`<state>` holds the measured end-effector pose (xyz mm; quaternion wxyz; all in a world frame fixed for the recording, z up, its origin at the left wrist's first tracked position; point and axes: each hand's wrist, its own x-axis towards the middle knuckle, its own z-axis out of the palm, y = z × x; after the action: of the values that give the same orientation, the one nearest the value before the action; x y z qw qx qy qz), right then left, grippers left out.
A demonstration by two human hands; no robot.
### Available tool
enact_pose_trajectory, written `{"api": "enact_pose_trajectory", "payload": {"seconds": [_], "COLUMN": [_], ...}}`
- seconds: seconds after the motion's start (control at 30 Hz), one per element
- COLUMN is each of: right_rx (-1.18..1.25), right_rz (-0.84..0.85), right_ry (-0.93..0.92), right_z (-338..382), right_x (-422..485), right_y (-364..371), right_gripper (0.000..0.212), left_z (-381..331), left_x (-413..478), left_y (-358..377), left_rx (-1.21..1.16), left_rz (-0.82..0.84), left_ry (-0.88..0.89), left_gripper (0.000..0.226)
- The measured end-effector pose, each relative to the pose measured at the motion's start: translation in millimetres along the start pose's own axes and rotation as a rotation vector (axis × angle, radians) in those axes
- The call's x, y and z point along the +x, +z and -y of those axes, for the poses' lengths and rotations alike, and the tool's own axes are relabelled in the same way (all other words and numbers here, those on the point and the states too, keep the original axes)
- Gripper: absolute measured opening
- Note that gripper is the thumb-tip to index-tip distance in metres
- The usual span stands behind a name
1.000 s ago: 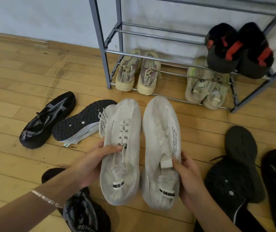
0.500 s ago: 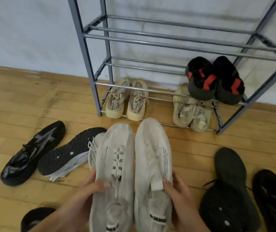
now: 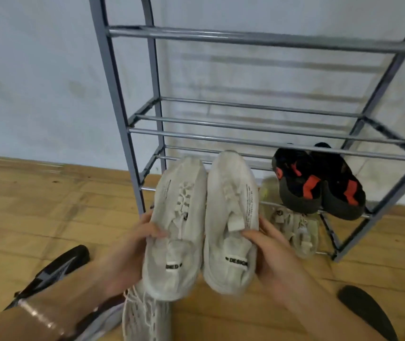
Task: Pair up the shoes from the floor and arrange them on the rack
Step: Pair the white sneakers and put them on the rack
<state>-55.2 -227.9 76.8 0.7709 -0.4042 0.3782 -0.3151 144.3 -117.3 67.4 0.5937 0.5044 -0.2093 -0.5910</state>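
On the metal rack (image 3: 245,140), black-and-red shoes (image 3: 319,185) fill a lower shelf's right end. Before its left end, the white sneakers (image 3: 231,212) are held side by side, likely to shelve together; the left hand (image 3: 132,247) and right hand (image 3: 270,252) each grip one.

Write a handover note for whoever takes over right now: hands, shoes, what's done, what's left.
Left hand grips the left white shoe; right hand grips the right white shoe. Both are held side by side, toes toward the rack, in front of its lower shelves.
Done: black-and-red pair on a lower shelf, right side; beige pair on the bottom shelf beneath it.
Left: set the white pair on a free shelf, then pair the floor shoes: black shoe at left, white knit shoe below the hands, dark shoe at lower right.
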Motion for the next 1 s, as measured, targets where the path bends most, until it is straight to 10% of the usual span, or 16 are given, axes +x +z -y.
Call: {"api": "enact_pose_trajectory", "payload": {"seconds": [0.2, 1.0], "right_rx": [-0.029, -0.340], "right_rz": [-0.045, -0.154], "right_ry": [-0.035, 0.053], "right_z": [39, 43], "right_x": [89, 197], "right_y": [18, 33], "right_gripper": [0.032, 0.013], "left_z": [-70, -86], "left_x": [76, 192], "left_y": [3, -40], "left_rx": [0.081, 0.617], "left_rz": [-0.017, -0.350], "left_ry": [-0.013, 0.040], "left_gripper": [0.021, 0.035]}}
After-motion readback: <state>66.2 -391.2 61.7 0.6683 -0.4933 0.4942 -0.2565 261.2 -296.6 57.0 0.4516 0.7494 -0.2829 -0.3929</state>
